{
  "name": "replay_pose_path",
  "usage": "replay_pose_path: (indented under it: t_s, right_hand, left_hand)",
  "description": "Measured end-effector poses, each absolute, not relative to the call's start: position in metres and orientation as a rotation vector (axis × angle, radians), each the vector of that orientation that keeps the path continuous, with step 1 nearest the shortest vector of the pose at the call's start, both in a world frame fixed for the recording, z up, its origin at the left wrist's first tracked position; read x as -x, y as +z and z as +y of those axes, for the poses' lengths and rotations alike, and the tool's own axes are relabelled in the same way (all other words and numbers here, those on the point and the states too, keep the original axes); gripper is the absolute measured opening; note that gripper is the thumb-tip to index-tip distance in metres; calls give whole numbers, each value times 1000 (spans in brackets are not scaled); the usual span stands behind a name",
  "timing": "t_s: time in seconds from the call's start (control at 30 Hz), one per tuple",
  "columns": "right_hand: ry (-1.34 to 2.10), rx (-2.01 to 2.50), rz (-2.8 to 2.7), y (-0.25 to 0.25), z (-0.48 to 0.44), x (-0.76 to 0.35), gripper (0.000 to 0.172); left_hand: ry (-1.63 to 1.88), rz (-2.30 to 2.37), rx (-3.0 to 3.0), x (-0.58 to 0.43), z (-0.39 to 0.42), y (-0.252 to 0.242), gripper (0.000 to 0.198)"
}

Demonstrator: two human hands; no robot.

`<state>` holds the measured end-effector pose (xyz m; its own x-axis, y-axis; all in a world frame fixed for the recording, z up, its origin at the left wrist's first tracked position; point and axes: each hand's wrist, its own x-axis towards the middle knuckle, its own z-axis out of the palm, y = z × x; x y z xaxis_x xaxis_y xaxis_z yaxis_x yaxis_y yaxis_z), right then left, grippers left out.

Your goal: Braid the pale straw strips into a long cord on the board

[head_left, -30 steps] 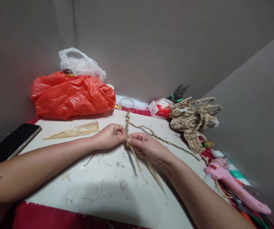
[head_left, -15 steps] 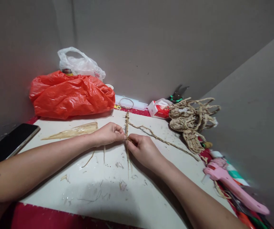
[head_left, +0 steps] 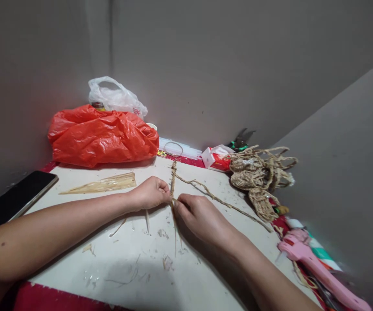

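Note:
Over the middle of the white board, my left hand [head_left: 153, 191] pinches the near end of a short braid of dried plant fibre [head_left: 173, 179]. My right hand [head_left: 199, 216] faces it from the right, thumb and forefinger closed on the fibre strands at the same spot. Loose strand ends [head_left: 175, 233] hang down below the fingers. From the braid's upper part a twisted fibre cord [head_left: 221, 196] runs off to the right across the board. Left of the braid, beyond my left forearm, lies a flat bundle of dried leaf strips [head_left: 105, 184].
A red plastic bag [head_left: 103, 138] stands back left, a black phone [head_left: 17, 194] at the left edge. Back right are a tissue pack [head_left: 217, 157] and coiled braided rope [head_left: 254, 172]. A pink glue gun [head_left: 319, 263] lies right. Fibre scraps dot the white board [head_left: 76, 272].
The whole view has shifted slightly downward in the frame. My hands stay together on the braid, with the right fingers drawn a little apart from the left.

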<state>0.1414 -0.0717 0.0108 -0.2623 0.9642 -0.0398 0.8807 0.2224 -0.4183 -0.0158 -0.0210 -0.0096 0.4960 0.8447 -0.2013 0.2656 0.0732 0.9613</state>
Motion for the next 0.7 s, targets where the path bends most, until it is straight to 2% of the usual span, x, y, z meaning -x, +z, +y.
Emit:
replay_pose_path:
  t_s: [0.2, 0.7]
  right_hand:
    - [964, 1591, -2057, 3, -79, -124, 27]
    - [609, 1693, -2273, -2, -93, -113, 27]
  left_hand:
    - [637, 970, -1434, 17, -19, -17, 8]
    - [573, 902, -1168, 18, -27, -7, 19]
